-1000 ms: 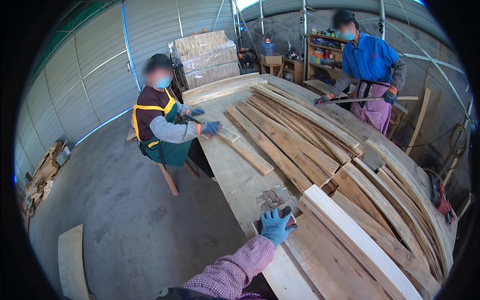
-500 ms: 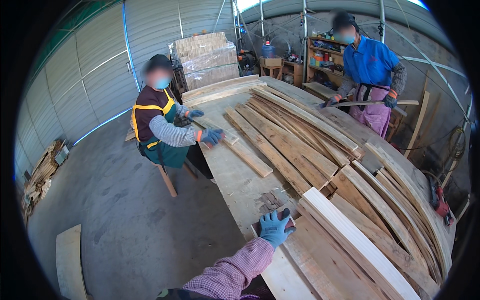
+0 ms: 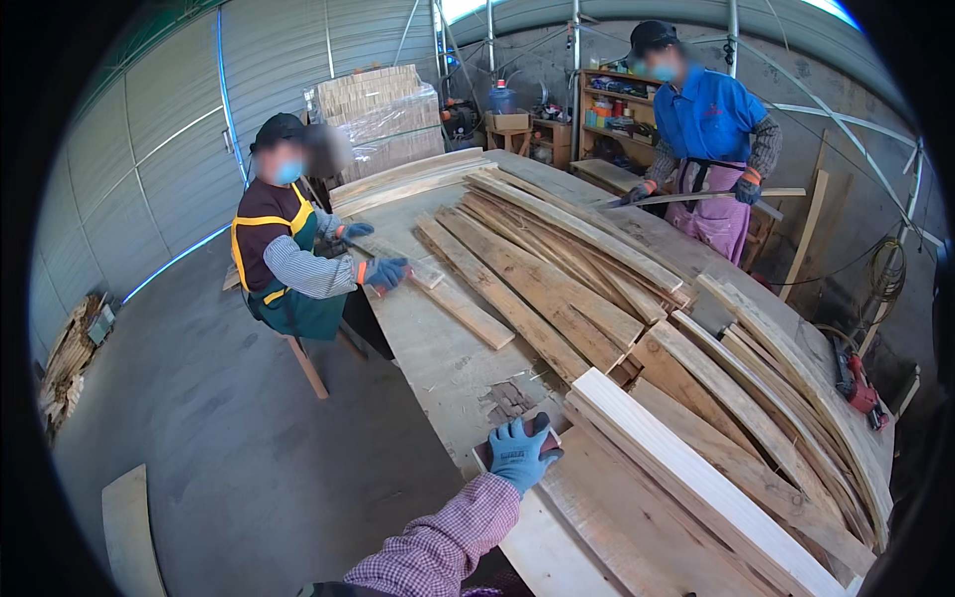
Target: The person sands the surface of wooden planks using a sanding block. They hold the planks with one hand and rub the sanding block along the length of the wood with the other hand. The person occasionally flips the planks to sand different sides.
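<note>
My left hand [image 3: 519,456], in a blue glove with dark fingertips, is closed over a flat dark-red block that looks like a sanding block [image 3: 484,454]. Only the block's ends show past the glove. It rests at the near end of a wide brown board [image 3: 597,527] lying lengthwise on the table. Just right of that board a pale, freshly cut plank [image 3: 686,468] lies on darker ones. A dark, rough patch of scraps [image 3: 505,400] is on the tabletop beyond my fingers. My right hand is outside the picture.
Many long boards [image 3: 537,274] cover the table [image 3: 438,383]. At the left edge a co-worker [image 3: 298,249] rubs or holds a board with gloved hands; another person [image 3: 706,139] across the table holds a thin strip. A red power tool [image 3: 860,388] lies at the right edge.
The whole view has turned slightly, so everything sits a little farther left. My left hand stays on the block at about the same spot on the board.
</note>
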`<act>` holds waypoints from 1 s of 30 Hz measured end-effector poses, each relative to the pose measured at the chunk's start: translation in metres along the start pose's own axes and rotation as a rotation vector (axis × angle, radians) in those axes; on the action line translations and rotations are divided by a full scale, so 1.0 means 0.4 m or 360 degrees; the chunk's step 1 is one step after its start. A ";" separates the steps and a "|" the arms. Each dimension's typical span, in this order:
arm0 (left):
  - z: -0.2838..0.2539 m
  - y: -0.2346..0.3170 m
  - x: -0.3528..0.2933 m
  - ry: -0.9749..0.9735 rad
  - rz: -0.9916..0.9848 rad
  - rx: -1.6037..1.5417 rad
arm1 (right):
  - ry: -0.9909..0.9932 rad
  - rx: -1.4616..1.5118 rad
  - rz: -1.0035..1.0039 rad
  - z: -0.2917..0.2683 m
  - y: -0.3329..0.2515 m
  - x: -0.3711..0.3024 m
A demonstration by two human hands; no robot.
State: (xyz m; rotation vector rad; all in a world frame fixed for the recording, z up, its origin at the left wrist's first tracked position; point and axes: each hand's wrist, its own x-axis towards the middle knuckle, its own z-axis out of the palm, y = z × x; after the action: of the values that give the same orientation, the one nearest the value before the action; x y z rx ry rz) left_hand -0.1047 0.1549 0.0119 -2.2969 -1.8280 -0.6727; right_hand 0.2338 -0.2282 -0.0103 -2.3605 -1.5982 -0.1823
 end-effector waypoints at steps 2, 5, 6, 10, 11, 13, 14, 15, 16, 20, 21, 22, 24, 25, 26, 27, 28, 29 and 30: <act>-0.002 0.003 0.002 -0.0038 0.0001 0.0033 | -0.0001 0.0027 0.0008 0.007 -0.005 -0.014; -0.027 0.008 0.004 -0.0295 -0.0103 -0.0168 | 0.0047 0.0060 0.0038 0.000 -0.018 -0.005; -0.013 -0.004 -0.003 -0.0152 -0.0074 -0.0100 | 0.0069 0.0028 0.0022 0.000 -0.011 -0.003; 0.004 -0.020 -0.010 -0.0040 -0.0028 0.0001 | 0.0060 0.0038 -0.0006 0.011 -0.015 0.004; 0.003 -0.033 -0.006 -0.0137 -0.0087 -0.0022 | 0.0065 0.0065 -0.0027 0.013 -0.023 0.016; 0.006 -0.025 0.001 -0.0170 -0.0042 -0.0004 | 0.0084 0.0082 0.0000 0.010 -0.013 0.011; 0.011 -0.033 0.008 -0.0158 0.0005 -0.0011 | 0.0091 0.0101 0.0003 0.008 -0.012 0.007; 0.021 -0.042 0.023 -0.0146 0.0049 -0.0017 | 0.0097 0.0121 0.0002 0.007 -0.013 0.005; 0.024 -0.051 0.036 -0.0133 0.0091 -0.0022 | 0.0106 0.0111 0.0025 0.009 -0.019 0.006; 0.048 -0.069 0.105 -0.0459 -0.0207 0.0015 | 0.0105 0.0022 0.0024 0.012 -0.022 0.001; 0.049 -0.072 0.107 -0.0462 -0.0222 0.0017 | 0.0111 0.0027 0.0023 0.014 -0.020 -0.002; 0.048 -0.075 0.113 -0.0465 -0.0236 0.0020 | 0.0117 0.0031 0.0023 0.017 -0.020 0.000; 0.027 -0.074 0.106 -0.0507 -0.0263 0.0001 | 0.0086 0.0091 0.0009 0.014 -0.020 0.007; 0.021 -0.069 0.105 -0.0529 -0.0275 -0.0009 | 0.0072 0.0121 0.0004 0.010 -0.020 0.010; 0.028 -0.059 0.109 -0.0512 -0.0149 0.0125 | 0.0057 0.0089 0.0035 0.004 -0.024 0.008; 0.030 -0.038 0.100 -0.0453 -0.0034 0.0092 | 0.0076 0.0071 0.0039 0.007 -0.020 0.004; 0.027 -0.002 0.077 -0.0393 0.0082 0.0058 | 0.0097 0.0053 0.0044 0.014 -0.014 -0.001; 0.023 0.035 0.052 -0.0333 0.0199 0.0022 | 0.0117 0.0034 0.0050 0.019 -0.012 -0.004; -0.002 0.059 0.013 -0.0301 0.0268 -0.0041 | 0.0115 0.0068 0.0034 0.021 -0.014 -0.003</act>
State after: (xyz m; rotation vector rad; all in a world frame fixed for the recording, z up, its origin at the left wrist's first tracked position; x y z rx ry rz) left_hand -0.0818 0.1533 0.0188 -2.5735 -1.6800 -0.4714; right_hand 0.2276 -0.2248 -0.0178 -2.3108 -1.5283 -0.2245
